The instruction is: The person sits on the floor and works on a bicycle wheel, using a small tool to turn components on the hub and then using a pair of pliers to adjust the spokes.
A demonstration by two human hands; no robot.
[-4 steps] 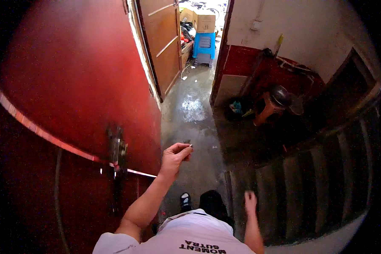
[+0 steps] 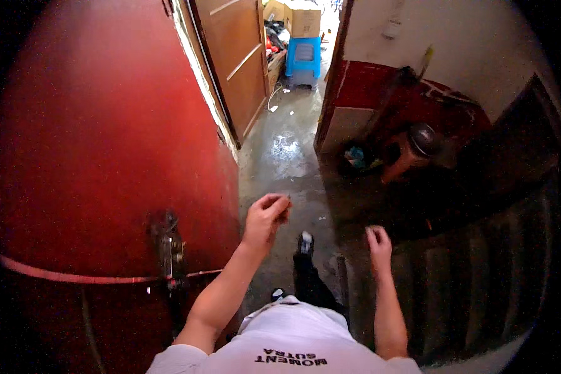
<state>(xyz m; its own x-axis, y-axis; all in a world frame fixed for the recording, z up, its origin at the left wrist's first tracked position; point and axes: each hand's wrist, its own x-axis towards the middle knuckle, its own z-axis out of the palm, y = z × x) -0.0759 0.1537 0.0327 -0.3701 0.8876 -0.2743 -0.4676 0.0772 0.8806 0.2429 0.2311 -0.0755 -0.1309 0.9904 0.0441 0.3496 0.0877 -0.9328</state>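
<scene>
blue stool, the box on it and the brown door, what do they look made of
Stool: likely plastic, smooth-looking, one bright even blue. Box: probably cardboard, matte tan with flat sides and straight edges. Door: perhaps wood, painted or varnished brown; pale lines cross its face, but the core can't be told.

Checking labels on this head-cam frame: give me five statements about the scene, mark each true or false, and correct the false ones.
1. The left hand is farther up the picture than the right hand. True.
2. A cardboard box sits on the blue stool. True.
3. The brown door stands open. True.
4. The right hand grips the brown door. False: it is in mid-air, apart from the door.
5. The person's top is black. False: the shirt is white.
</scene>
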